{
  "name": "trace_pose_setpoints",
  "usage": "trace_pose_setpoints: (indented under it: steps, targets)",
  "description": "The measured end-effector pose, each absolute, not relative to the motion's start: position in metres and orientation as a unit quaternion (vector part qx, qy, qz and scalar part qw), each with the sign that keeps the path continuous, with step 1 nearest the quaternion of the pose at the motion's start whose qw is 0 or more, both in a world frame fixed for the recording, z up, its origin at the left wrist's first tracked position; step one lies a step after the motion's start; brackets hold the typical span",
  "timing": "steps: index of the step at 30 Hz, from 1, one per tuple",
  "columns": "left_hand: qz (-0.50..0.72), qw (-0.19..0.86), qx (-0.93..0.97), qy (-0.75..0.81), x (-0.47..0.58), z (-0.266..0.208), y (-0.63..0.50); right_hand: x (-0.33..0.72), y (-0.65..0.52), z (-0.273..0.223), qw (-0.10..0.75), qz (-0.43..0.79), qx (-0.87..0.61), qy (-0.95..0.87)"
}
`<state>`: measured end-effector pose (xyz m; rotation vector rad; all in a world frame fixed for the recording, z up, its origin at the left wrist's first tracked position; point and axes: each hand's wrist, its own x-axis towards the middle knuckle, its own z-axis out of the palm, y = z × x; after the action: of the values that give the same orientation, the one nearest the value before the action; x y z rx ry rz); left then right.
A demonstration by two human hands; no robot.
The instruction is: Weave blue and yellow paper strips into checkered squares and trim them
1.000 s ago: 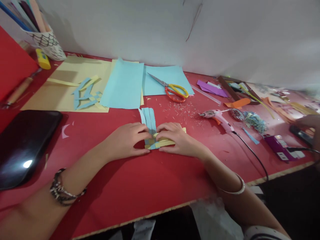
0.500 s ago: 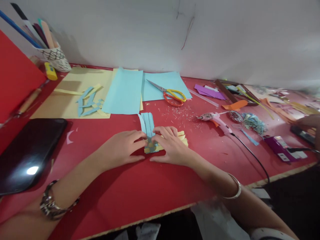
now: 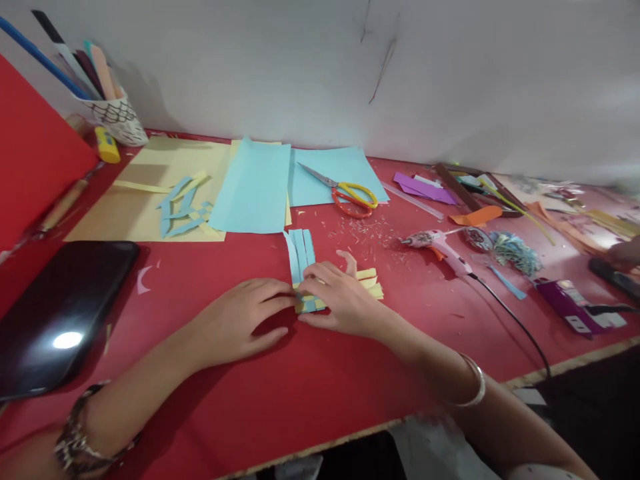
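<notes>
Lying on red table [image 3: 280, 400]: strips [image 3: 303, 253], blue and yellow, interlaced. Right hand [image 3: 343, 300] curls over them; cannot tell whether it grips. Left hand [image 3: 247, 320] loosely spread, holding nothing, fingertips at their left edge.

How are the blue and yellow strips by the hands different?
The blue strips point toward the wall, but the yellow strips stick out to the right. More of the blue strips shows; the right hand hides much of the yellow strips. Both are narrow and cross in a woven patch.
</notes>
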<state>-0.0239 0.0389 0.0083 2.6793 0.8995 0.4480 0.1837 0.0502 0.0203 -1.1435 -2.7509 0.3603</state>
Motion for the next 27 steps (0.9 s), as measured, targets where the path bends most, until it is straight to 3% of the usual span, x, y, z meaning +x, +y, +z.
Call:
trace_pose_setpoints:
  steps: [14, 21, 27]
  targets:
    - [0.183, 0.112, 0.894, 0.393, -0.005, 0.001, 0.034, 0.188, 0.052, 0.015, 0.088, 0.069, -0.349, -0.930]
    - [0.200, 0.043, 0.903, 0.379, -0.003, -0.004, 0.035, 0.194, 0.053, 0.019, 0.096, 0.135, -0.361, -0.918]
    - [0.215, 0.051, 0.901, 0.373, -0.003, -0.005, 0.034, 0.194, 0.053, 0.017, 0.092, 0.130, -0.368, -0.916]
